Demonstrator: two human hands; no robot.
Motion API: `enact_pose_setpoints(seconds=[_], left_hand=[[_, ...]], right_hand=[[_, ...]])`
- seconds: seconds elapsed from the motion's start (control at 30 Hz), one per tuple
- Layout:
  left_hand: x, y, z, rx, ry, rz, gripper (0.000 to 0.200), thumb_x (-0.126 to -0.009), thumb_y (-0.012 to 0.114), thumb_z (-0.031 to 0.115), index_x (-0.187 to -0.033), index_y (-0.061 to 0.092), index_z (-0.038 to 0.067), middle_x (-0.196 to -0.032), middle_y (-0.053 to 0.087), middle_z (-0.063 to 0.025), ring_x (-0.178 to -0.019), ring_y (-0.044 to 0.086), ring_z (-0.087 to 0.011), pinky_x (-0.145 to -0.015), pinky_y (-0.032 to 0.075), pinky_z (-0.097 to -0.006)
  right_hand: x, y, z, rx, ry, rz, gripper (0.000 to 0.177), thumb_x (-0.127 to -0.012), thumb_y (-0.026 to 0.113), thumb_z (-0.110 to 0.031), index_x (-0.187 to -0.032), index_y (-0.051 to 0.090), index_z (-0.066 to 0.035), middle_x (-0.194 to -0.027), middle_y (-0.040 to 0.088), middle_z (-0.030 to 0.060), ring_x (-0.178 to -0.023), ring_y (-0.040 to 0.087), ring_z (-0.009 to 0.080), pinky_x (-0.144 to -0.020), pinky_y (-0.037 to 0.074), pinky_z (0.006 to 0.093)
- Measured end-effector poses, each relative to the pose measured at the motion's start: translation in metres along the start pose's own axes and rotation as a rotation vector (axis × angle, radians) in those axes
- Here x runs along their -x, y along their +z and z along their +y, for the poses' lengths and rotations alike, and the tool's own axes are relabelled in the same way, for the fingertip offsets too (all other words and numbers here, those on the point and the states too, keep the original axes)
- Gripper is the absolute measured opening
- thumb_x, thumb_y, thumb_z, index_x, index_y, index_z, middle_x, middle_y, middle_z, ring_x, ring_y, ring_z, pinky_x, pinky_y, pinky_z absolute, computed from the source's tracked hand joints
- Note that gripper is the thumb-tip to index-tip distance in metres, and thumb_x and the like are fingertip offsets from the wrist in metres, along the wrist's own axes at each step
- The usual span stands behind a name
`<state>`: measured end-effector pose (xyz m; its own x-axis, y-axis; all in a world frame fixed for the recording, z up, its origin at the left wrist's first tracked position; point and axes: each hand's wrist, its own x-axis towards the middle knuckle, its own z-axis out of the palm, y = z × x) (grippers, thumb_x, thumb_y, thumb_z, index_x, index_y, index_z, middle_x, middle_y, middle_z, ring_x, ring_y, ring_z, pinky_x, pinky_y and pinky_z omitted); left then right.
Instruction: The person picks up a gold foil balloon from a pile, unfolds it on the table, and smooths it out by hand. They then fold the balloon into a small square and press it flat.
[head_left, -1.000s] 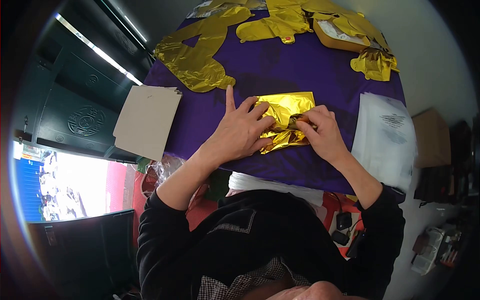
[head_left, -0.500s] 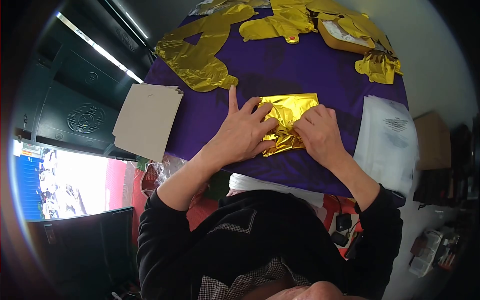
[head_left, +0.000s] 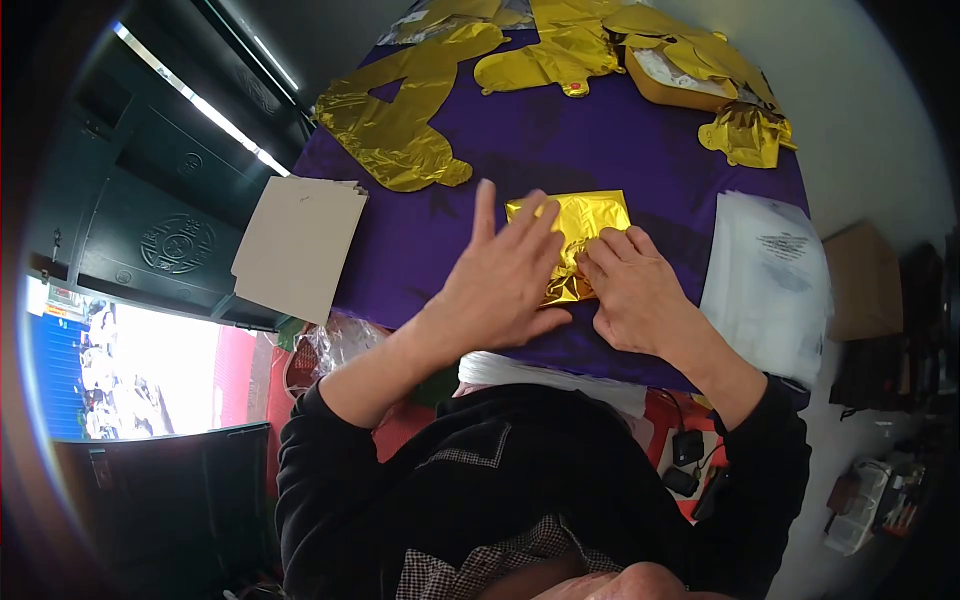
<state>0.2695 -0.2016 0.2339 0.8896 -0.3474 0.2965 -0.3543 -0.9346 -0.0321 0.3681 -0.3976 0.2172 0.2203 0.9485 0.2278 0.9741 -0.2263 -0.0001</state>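
A gold foil balloon [head_left: 592, 212], folded into a flat, shiny square with a crinkled front part, lies on the purple tablecloth [head_left: 560, 130]. My left hand [head_left: 500, 275] is over its left side, fingers stretched out and thumb apart, covering part of the foil. At the right edge, my right hand [head_left: 642, 292] has its fingers bent and gathered on the crinkled foil. Under those fingertips the foil is partly hidden.
Flat gold foil balloons [head_left: 400, 120] lie along the table's back, one shaped like a 4. A yellow tray [head_left: 680, 95] stands back right. Grey-brown cards [head_left: 300, 240] are stacked at the left, clear plastic bags [head_left: 765, 285] at the right. A cardboard box [head_left: 862, 280] sits beyond.
My left hand has lifted its fingers off the foil and straightened them. My right hand has shifted slightly left and toward me, still on the foil.
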Motion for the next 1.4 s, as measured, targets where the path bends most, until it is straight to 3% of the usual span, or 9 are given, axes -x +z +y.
enact_pose_setpoints(seconds=[0.57,0.77,1.0,1.1,1.2,1.23,1.3,1.33,1.4], left_hand=[[0.036,-0.001,0.047,0.104,0.071,-0.194,0.079,-0.074,0.072,0.05,-0.127,0.051,-0.004,-0.13,0.052,-0.0161,-0.127,0.047,-0.0301,-0.108,0.013,-0.0747],[0.065,0.023,0.063,0.02,0.058,0.039,0.06,-0.079,0.07,0.019,-0.132,0.05,0.0,-0.127,0.057,-0.0151,-0.122,0.055,-0.0286,-0.107,0.017,-0.0747],[0.072,0.017,0.064,0.128,0.106,0.19,0.042,-0.078,0.064,0.008,-0.118,0.06,-0.003,-0.111,0.065,-0.0145,-0.11,0.062,-0.0298,-0.106,0.022,-0.0749],[0.067,-0.007,0.056,0.202,0.088,0.155,0.035,-0.077,0.065,0.0,-0.112,0.063,0.003,-0.107,0.068,-0.009,-0.107,0.065,-0.0249,-0.111,0.017,-0.0706],[0.058,-0.037,0.043,0.718,-0.122,0.067,0.035,-0.076,0.055,-0.005,-0.107,0.067,0.005,-0.086,0.068,-0.0102,-0.083,0.068,-0.0252,-0.116,0.02,-0.0599],[0.046,-0.064,0.035,0.827,-0.267,-0.207,0.024,-0.081,0.056,-0.002,-0.1,0.069,0.0,-0.078,0.068,-0.008,-0.072,0.067,-0.0194,-0.109,0.038,-0.0472],[0.028,-0.084,0.022,1.21,-0.562,-0.406,0.015,-0.085,0.059,0.002,-0.094,0.07,-0.004,-0.076,0.067,-0.0037,-0.07,0.063,-0.0127,-0.09,0.049,-0.031],[0.021,-0.086,0.015,1.281,-0.567,-0.433,0.016,-0.086,0.064,0.005,-0.094,0.07,-0.007,-0.082,0.069,-0.0023,-0.071,0.061,-0.0101,-0.075,0.047,-0.023],[0.015,-0.067,0.008,1.46,-0.568,-0.421,0.015,-0.086,0.064,0.004,-0.094,0.07,-0.007,-0.084,0.07,-0.004,-0.072,0.062,-0.0105,-0.074,0.048,-0.0234]], right_hand=[[0.034,-0.004,-0.04,-0.219,0.079,0.144,0.042,-0.061,0.067,-0.011,-0.1,0.064,0.002,-0.108,0.055,0.0132,-0.11,0.05,0.0315,-0.096,0.038,0.0452],[0.058,0.001,-0.068,-0.262,0.116,0.175,0.056,-0.057,0.077,-0.017,-0.108,0.061,0.001,-0.115,0.053,0.0122,-0.112,0.048,0.0309,-0.096,0.036,0.0449],[0.069,-0.006,-0.069,-0.438,0.162,0.172,0.058,-0.058,0.081,-0.02,-0.112,0.064,-0.003,-0.126,0.052,0.0132,-0.119,0.045,0.0336,-0.099,0.034,0.0459],[0.072,-0.019,-0.057,-0.54,0.129,0.135,0.06,-0.061,0.081,-0.026,-0.114,0.065,-0.003,-0.134,0.05,0.0143,-0.124,0.042,0.0352,-0.105,0.031,0.0466],[0.071,-0.037,-0.035,-0.9,0.168,0.079,0.075,-0.067,0.081,-0.037,-0.13,0.058,-0.003,-0.142,0.049,0.016,-0.134,0.04,0.0339,-0.113,0.026,0.0453],[0.07,-0.041,-0.031,-1.011,0.184,0.115,0.079,-0.069,0.081,-0.039,-0.134,0.055,-0.002,-0.141,0.05,0.0154,-0.135,0.042,0.0323,-0.114,0.028,0.0434],[0.065,-0.045,-0.027,-1.184,0.183,0.129,0.083,-0.074,0.081,-0.042,-0.138,0.05,0.001,-0.139,0.052,0.0157,-0.132,0.047,0.0274,-0.112,0.033,0.0387],[0.062,-0.045,-0.03,-1.508,0.198,0.14,0.08,-0.074,0.081,-0.033,-0.138,0.049,0.002,-0.138,0.052,0.0155,-0.129,0.05,0.0259,-0.111,0.035,0.0367],[0.057,-0.044,-0.035,-1.817,0.189,0.188,0.067,-0.082,0.076,-0.022,-0.136,0.049,0.007,-0.132,0.056,0.0163,-0.119,0.056,0.0202,-0.106,0.041,0.0316]])
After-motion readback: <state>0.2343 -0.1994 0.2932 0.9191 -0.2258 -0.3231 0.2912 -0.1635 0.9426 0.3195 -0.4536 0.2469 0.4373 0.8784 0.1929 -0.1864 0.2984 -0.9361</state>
